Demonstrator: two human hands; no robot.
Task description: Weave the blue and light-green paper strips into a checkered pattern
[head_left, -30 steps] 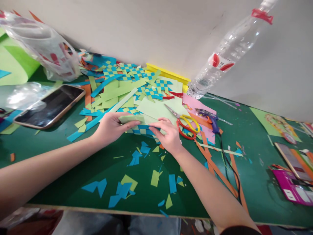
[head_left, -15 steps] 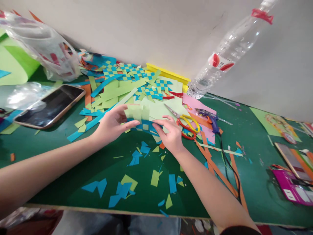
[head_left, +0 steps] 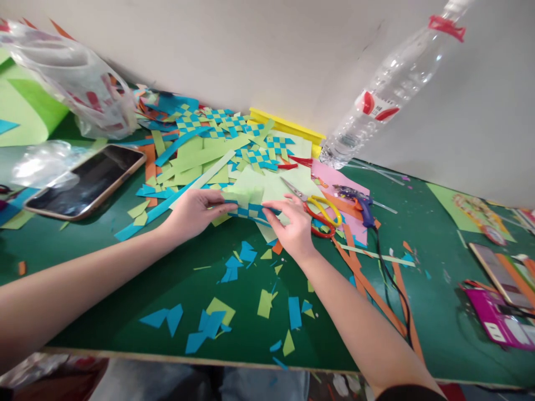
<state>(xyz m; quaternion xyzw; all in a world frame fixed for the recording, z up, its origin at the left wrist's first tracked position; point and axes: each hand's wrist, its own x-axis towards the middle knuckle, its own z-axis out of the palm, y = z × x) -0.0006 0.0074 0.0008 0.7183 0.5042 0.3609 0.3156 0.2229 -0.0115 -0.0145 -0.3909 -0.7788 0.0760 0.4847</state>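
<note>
Between my two hands is a small woven paper piece (head_left: 253, 211) of blue and light green strips, held just above the table. My left hand (head_left: 196, 214) pinches its left end, thumb in front and fingers behind. My right hand (head_left: 291, 225) pinches the right end between thumb and forefinger. Green strip ends stand up, blurred, along the piece's far edge. Close to my right hand lie scissors (head_left: 320, 210) with red and yellow handles. Behind the piece are pale green paper sheets (head_left: 276, 184) and a heap of finished-looking blue-green woven pieces (head_left: 225, 122).
A phone (head_left: 86, 181) and a plastic-bagged cup (head_left: 79, 83) are at the left. A tall clear bottle (head_left: 388, 92) stands by the wall. A glue gun (head_left: 361, 203) trails a black cord at right. Paper scraps (head_left: 209, 323) litter the green table's front (head_left: 125, 301).
The woven piece has tipped and lowered slightly, so its checked face shows more and its green strip ends less. Both hands still pinch it, my left a little lower.
</note>
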